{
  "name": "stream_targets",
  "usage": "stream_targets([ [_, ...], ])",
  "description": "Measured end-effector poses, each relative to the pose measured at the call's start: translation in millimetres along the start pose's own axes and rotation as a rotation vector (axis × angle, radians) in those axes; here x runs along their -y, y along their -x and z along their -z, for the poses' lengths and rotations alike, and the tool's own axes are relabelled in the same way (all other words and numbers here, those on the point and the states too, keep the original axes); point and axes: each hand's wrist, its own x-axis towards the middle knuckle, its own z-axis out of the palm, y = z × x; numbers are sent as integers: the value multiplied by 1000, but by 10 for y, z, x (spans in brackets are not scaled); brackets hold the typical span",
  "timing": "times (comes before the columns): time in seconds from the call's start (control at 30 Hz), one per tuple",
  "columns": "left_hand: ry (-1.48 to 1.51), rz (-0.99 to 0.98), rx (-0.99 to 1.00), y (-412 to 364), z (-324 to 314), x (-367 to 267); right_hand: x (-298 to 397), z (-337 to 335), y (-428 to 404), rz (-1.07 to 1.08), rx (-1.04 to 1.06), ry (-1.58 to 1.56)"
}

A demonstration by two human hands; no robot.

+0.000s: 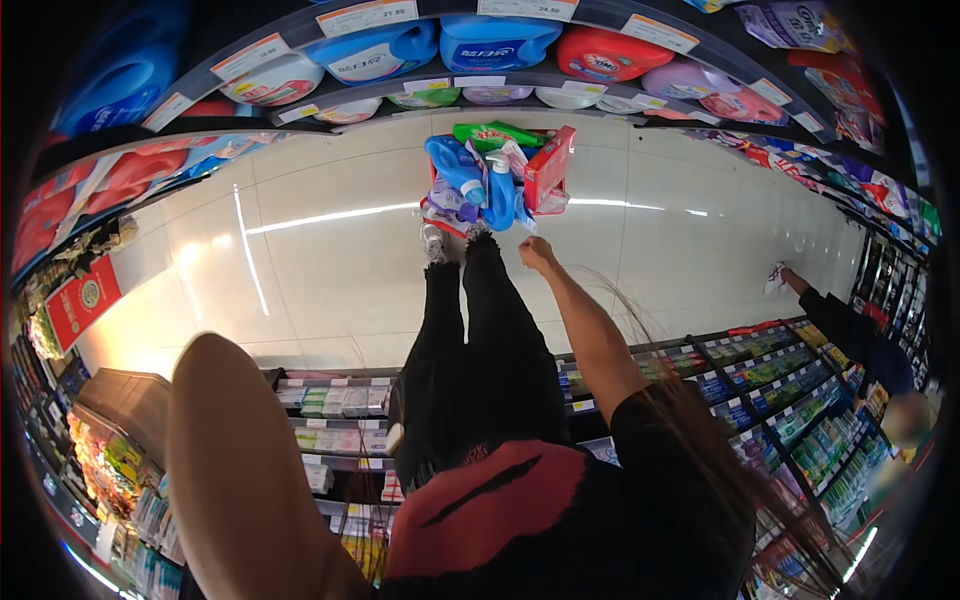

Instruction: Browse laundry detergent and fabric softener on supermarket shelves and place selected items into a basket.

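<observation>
My right hand (537, 253) hangs with its fingers curled and nothing visible in it, just below a full red shopping basket (432, 177) on the floor. My left hand is out of view; only the bent left arm shows, large and close at the lower left. In the basket lie a blue detergent bottle (452, 161), a blue pump bottle (500, 196), a green package (496, 135), a red box (549, 171) and a purple-and-white package (448, 199). My shoes stand against the basket's near side.
Shelves of detergent bottles (501, 46) curve across the top. Behind me are shelves of small boxed goods (341, 397). Another person (855, 322) is at the shelves on the right. A red sign (84, 302) stands at left.
</observation>
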Motion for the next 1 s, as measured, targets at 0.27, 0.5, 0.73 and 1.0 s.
stream_targets([
  [0.27, 19, 62, -8, -607, 72, 223, 77, -417, -1270, 374, -167, 421],
  [0.5, 140, 155, -215, -497, 374, 948, 86, -849, -1605, -210, -328, -108],
  [0.73, -531, 875, -432, 954, 753, 2647, 354, -354, -1418, -372, -75, -666],
  [1.0, -361, 1093, -644, 1654, 819, 3126, 474, -316, -1166, -376, -195, -444],
])
